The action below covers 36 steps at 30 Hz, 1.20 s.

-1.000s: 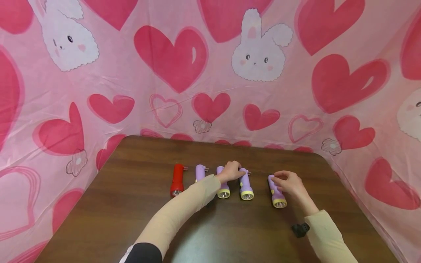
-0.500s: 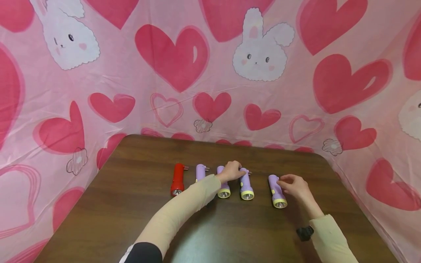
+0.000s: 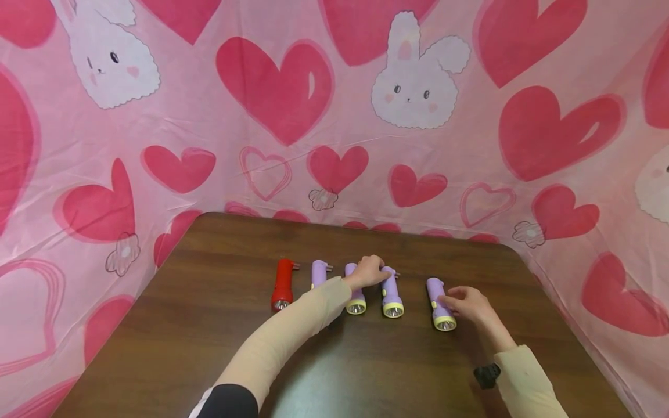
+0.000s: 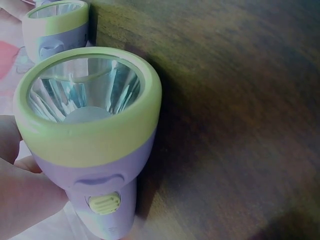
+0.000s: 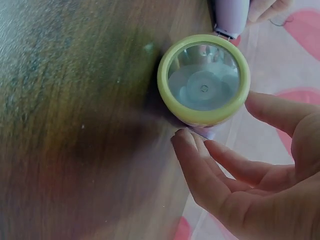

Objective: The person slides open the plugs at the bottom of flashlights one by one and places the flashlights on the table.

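Note:
A purple flashlight (image 3: 389,293) with a yellow lens ring lies to the right of the middle. My left hand (image 3: 367,273) pinches its tail end; in the left wrist view, the thumb (image 4: 30,200) lies against the body of this flashlight (image 4: 90,145). Farther right is another purple flashlight (image 3: 438,299), lens toward me. Beside it, the loosely bent fingers of my right hand (image 3: 473,305) touch its right side. From the right wrist view, the thumb (image 5: 275,110) and fingers lie near its yellow-ringed head (image 5: 202,112), without wrapping round it.
Another purple flashlight (image 3: 354,290) lies partly under my left wrist. Farther left, a purple flashlight (image 3: 318,273) is half hidden by the sleeve, next to a red flashlight (image 3: 283,281). All lie on a brown wooden table (image 3: 209,348). Pink heart-patterned cloth (image 3: 366,215) hangs behind.
My right hand has slid from the rightmost flashlight's tail down along its right side. That flashlight has barely shifted. My left hand has stayed at the neighbouring flashlight.

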Available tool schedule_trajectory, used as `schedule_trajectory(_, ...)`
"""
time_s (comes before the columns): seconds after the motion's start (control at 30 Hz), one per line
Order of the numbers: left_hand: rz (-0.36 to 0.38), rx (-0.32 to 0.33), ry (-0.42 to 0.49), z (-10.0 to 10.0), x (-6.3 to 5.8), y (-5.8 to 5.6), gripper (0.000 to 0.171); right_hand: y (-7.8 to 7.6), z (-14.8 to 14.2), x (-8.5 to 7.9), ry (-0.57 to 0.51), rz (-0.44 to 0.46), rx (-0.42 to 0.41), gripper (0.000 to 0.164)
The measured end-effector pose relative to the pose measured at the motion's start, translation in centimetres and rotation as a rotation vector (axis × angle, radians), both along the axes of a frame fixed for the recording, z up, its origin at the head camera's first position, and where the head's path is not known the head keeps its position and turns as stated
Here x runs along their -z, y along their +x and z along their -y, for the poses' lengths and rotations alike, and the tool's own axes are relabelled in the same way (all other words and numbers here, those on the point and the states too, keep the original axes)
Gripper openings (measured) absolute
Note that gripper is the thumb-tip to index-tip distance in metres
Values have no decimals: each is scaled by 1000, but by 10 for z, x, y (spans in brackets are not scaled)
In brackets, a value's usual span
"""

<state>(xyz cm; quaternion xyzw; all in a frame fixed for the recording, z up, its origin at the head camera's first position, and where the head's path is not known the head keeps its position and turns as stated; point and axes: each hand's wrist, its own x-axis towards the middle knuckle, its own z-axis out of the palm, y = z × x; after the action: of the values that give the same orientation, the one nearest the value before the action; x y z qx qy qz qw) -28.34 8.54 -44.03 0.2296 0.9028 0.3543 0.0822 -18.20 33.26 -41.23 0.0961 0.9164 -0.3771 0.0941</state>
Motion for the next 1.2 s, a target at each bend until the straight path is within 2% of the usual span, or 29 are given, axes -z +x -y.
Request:
schedule_trajectory(0.13,-5,-4,1,0,-1,1,28,-1,-1,2,17,12,-6,61)
schedule_trajectory(0.3,-34,-11,-19,-3,-2,-1,36,-2,-2,3,80,9,-22,59)
schedule_trajectory(0.47,-32,-8,-23,-3,-3,-2,38,-3,-1,0,114,26,-45,58)
schedule_trajectory(0.7,-12,-8,-28,-3,-3,-2,37,-4,-2,0,131,46,-54,62)
schedule_trajectory(0.93,-7,-11,-33,-2,-3,-1,28,-5,-2,2,124,54,-41,61)
schedule_trajectory(1.2,-5,-1,-9,-1,-2,0,34,-5,0,5,114,50,-25,58)
